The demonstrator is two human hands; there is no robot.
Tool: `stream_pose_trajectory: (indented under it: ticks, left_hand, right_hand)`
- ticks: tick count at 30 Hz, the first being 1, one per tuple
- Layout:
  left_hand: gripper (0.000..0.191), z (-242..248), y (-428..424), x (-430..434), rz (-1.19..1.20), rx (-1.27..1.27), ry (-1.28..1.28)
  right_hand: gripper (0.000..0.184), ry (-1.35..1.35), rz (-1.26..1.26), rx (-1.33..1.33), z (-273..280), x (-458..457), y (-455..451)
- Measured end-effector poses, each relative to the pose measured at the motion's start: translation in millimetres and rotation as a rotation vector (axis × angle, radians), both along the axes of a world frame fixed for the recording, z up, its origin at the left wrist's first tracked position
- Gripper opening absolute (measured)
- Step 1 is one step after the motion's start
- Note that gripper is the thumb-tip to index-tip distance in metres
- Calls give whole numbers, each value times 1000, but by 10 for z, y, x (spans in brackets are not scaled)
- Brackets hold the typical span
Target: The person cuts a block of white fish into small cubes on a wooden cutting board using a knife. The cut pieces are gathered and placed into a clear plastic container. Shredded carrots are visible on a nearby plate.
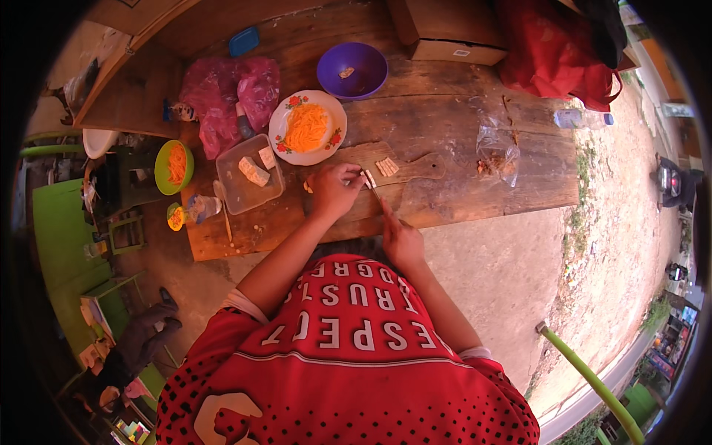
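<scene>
My right hand [401, 239] grips a knife [376, 193], its blade up against pale strips of what looks like tempeh [369, 179] on a wooden cutting board [409, 168]. The fingertips of my left hand [337, 189] rest at the same strips, just left of the blade. Several cut pieces [387, 166] lie side by side on the board near its handle. Larger tempeh blocks [253, 171] sit in a clear plastic container [232, 197] to the left. Behind the board, a floral plate [335, 112] holds shredded orange vegetable, probably carrot [306, 128].
On the wooden table [500, 192] stand a purple bowl [361, 83] with one small piece, a green bowl [158, 167], pink plastic bags [222, 94], a spoon [226, 219], a clear bag [499, 153] and a cardboard box [459, 51]. A person [142, 339] is at lower left.
</scene>
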State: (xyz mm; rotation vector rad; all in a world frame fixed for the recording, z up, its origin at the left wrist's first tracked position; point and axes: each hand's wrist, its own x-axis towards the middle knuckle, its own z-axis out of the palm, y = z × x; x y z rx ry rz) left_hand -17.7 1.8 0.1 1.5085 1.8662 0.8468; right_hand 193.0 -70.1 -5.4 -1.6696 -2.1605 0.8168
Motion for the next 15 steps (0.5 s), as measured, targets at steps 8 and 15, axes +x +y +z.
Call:
stream_pose_trajectory:
  ticks: [8,15]
  left_hand:
    - [35,67,-46,34,-68,22,167]
    - [37,40,-109,49,-85,57,294]
  right_hand:
    - [62,-38,25,-10,-45,44,-45]
    - [57,-41,-4,0,-5,13,-63]
